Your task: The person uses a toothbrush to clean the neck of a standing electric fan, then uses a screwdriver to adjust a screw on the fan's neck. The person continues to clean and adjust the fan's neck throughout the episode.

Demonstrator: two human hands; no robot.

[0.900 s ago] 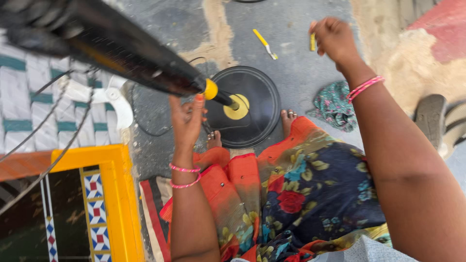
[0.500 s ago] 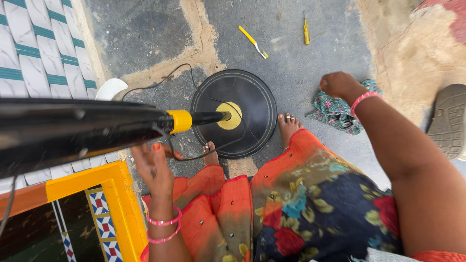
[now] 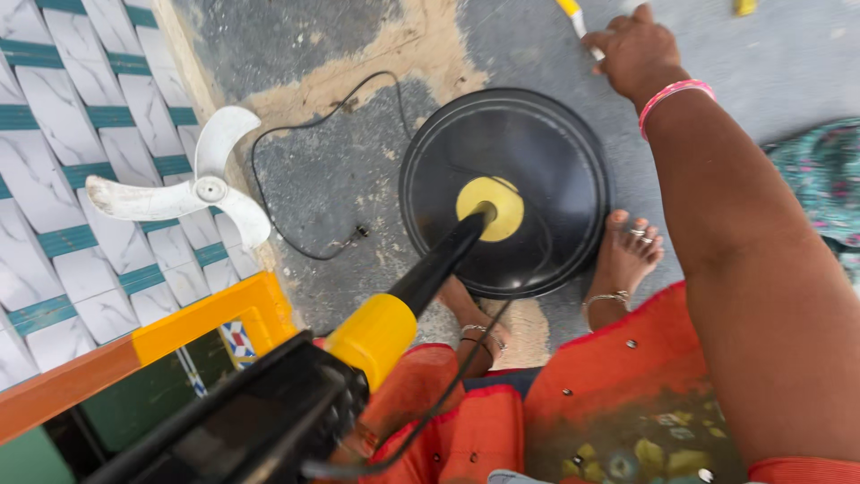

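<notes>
My right hand [image 3: 638,47] reaches far forward over the grey floor, its fingers curled over the near end of a yellow-handled screwdriver [image 3: 573,12] that sticks out past the knuckles. A pink bangle circles that wrist. My left hand is out of view. Below the arm stands a pedestal fan stand: a round black base [image 3: 537,152] with a yellow centre cap [image 3: 502,199], and a black pole [image 3: 439,264] with a yellow collar [image 3: 372,332] rising toward the camera. My bare feet [image 3: 627,255] rest against the near edge of the base.
A white three-blade fan propeller [image 3: 193,190] lies on the white and teal tiles at left. A black cord [image 3: 296,134] loops on the floor beside the base. A yellow and orange frame [image 3: 179,327] runs along the lower left. A patterned cloth [image 3: 824,170] lies at right.
My right hand has left the cloth at right and moved forward onto the screwdriver. My left hand, earlier beside the pole, has dropped out of view. The view has shifted closer.
</notes>
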